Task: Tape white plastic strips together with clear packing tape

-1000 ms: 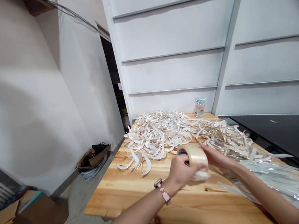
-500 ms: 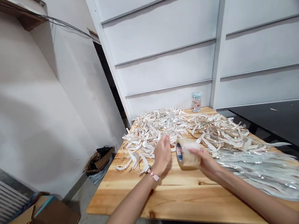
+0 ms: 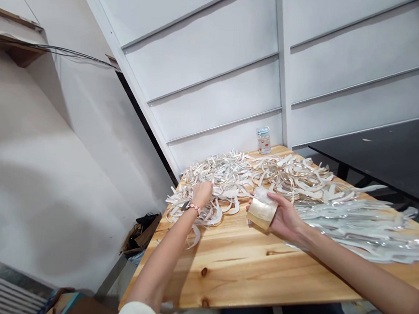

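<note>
My right hand grips a wide roll of clear packing tape above the wooden table. My left hand is reached out over the front of a heap of curled white and silver strips, its fingers curled closed; what is in them, if anything, is hidden. Behind the tape lies a second heap of curled white and gold strips. Long, straighter pale shiny strips lie at the right, beyond my right wrist.
A clear jar with a light blue lid stands at the table's back edge by the white panelled wall. To the right is a black table. An open box with dark things and cardboard are on the floor at left.
My left hand has moved away from the tape roll, left and forward to the strip heap. The roll has turned in my right hand, so its printed core no longer shows. The view has shifted slightly.
</note>
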A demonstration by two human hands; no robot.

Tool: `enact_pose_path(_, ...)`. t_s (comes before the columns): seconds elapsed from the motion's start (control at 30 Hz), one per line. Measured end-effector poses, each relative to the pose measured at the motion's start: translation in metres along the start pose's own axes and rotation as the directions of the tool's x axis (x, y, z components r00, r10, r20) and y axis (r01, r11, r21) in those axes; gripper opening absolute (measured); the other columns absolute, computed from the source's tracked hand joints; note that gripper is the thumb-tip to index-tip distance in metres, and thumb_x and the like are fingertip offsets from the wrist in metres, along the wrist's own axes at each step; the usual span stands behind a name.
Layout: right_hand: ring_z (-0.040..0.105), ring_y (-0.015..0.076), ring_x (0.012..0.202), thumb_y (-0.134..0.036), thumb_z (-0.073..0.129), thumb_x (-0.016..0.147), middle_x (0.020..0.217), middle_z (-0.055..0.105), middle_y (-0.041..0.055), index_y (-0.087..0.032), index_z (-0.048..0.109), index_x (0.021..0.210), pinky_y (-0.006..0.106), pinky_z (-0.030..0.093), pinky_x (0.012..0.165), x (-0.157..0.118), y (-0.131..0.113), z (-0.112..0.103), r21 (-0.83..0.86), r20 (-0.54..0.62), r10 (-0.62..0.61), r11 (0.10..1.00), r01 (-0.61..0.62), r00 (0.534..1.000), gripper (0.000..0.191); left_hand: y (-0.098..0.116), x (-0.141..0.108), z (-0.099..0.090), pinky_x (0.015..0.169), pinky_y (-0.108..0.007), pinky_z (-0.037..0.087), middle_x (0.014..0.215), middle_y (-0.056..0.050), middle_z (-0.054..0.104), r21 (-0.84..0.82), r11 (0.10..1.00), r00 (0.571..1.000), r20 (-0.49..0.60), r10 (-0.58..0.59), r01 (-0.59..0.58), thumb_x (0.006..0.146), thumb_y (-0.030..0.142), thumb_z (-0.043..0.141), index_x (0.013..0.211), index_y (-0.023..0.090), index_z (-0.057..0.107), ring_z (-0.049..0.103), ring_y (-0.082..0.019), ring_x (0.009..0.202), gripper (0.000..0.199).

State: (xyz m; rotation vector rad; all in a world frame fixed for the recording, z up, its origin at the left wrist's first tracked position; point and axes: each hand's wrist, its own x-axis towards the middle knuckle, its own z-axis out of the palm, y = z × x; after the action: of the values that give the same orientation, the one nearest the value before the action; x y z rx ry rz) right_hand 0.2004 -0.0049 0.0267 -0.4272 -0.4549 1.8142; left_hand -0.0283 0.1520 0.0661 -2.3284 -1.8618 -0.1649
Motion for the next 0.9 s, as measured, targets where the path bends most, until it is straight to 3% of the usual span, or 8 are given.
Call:
enact_pose_path(0.17, 0.075, 0.0273, 0.094, -0.050, 0.054, 0.092, 0.098, 0.079, 0.0076, -0.021, 0.069, 0.110, 0.044, 0.058, 0.091, 0.000, 0.002, 0.007, -0.005, -0.024, -0.064, 0.998, 0.064, 0.998, 0.037, -0.013, -0.004, -0.015, 0.100, -0.044, 0.046, 0.119, -0.023, 0.067, -0.035, 0.999, 0.990, -0.140, -0.019, 0.014, 0.106, 0.036, 0.033, 0.126, 0.008, 0.059, 0.063, -0.030, 0.117, 0.043)
enact_pose_path(0.37, 0.075, 0.0258, 0.088, -0.036, 0.058, 0.088, 0.088, 0.079, 0.0060, -0.021, 0.070, 0.098, 0.040, 0.059, 0.087, 0.005, 0.002, 0.003, -0.062, -0.095, -0.193, 0.980, 0.187, 0.977, 0.022, -0.038, -0.001, -0.032, 0.081, -0.032, 0.050, 0.083, -0.011, 0.077, -0.231, 0.973, 0.998, -0.042, -0.036, 0.026, 0.084, 0.027, 0.072, 0.095, 0.014, 0.075, 0.073, -0.027, 0.085, 0.017)
enact_pose_path(0.57, 0.073, 0.0296, 0.092, -0.036, 0.059, 0.082, 0.091, 0.079, 0.0099, -0.018, 0.070, 0.100, 0.041, 0.060, 0.080, 0.000, 0.002, 0.007, -0.137, -0.024, -0.216, 0.968, 0.211, 0.976, 0.027, -0.036, -0.043, -0.059, 0.084, -0.034, 0.050, 0.117, -0.017, 0.072, -0.504, 0.863, 0.942, -0.274, -0.195, 0.032, 0.100, 0.028, 0.040, 0.131, 0.015, 0.055, 0.068, -0.025, 0.103, 0.037)
enact_pose_path(0.67, 0.072, 0.0277, 0.090, -0.043, 0.065, 0.081, 0.092, 0.078, 0.0093, -0.018, 0.071, 0.097, 0.035, 0.059, 0.075, -0.003, 0.009, 0.006, -0.266, 0.053, -0.300, 0.915, 0.303, 0.952, 0.030, -0.007, -0.103, -0.043, 0.060, -0.024, 0.050, 0.092, -0.007, 0.076, -0.680, 0.733, 0.976, -0.170, -0.136, -0.016, 0.095, 0.037, 0.050, 0.114, 0.017, 0.060, 0.068, -0.017, 0.070, 0.029)
enact_pose_path(0.73, 0.071, 0.0256, 0.084, -0.047, 0.068, 0.081, 0.093, 0.078, 0.0079, -0.018, 0.072, 0.098, 0.032, 0.058, 0.070, -0.005, 0.014, 0.002, -0.351, 0.079, -0.327, 0.875, 0.333, 0.942, 0.034, 0.018, -0.149, -0.019, 0.052, -0.021, 0.046, 0.082, -0.005, 0.076, -0.917, 0.397, 0.999, 0.043, -0.021, 0.048, 0.087, 0.042, 0.063, 0.099, 0.017, 0.060, 0.063, -0.013, 0.057, 0.027)
enact_pose_path(0.8, 0.070, 0.0247, 0.081, -0.050, 0.070, 0.081, 0.097, 0.077, 0.0071, -0.019, 0.072, 0.103, 0.032, 0.057, 0.069, -0.006, 0.018, -0.004, -0.419, 0.111, -0.321, 0.843, 0.337, 0.940, 0.038, 0.039, -0.186, 0.005, 0.050, -0.022, 0.046, 0.082, -0.006, 0.076, -0.950, 0.230, 0.971, 0.231, 0.060, 0.212, 0.084, 0.043, 0.066, 0.094, 0.017, 0.059, 0.060, -0.011, 0.050, 0.029)
enact_pose_path(0.83, 0.070, 0.0252, 0.083, -0.051, 0.070, 0.081, 0.099, 0.077, 0.0072, -0.020, 0.072, 0.104, 0.034, 0.057, 0.071, -0.007, 0.020, -0.007, -0.449, 0.130, -0.313, 0.828, 0.337, 0.941, 0.039, 0.048, -0.199, 0.015, 0.050, -0.023, 0.046, 0.084, -0.006, 0.077, -0.942, 0.228, 0.962, 0.267, 0.059, 0.247, 0.085, 0.043, 0.066, 0.092, 0.017, 0.059, 0.060, -0.012, 0.050, 0.028)
enact_pose_path(0.9, 0.069, 0.0277, 0.093, -0.053, 0.074, 0.078, 0.105, 0.076, 0.0078, -0.021, 0.072, 0.105, 0.039, 0.057, 0.084, -0.009, 0.023, -0.012, -0.510, 0.158, -0.293, 0.793, 0.332, 0.943, 0.042, 0.060, -0.214, 0.028, 0.063, -0.027, 0.050, 0.083, -0.005, 0.076, -0.894, 0.403, 0.978, 0.209, -0.016, 0.198, 0.088, 0.042, 0.064, 0.087, 0.018, 0.065, 0.066, -0.016, 0.065, 0.024)
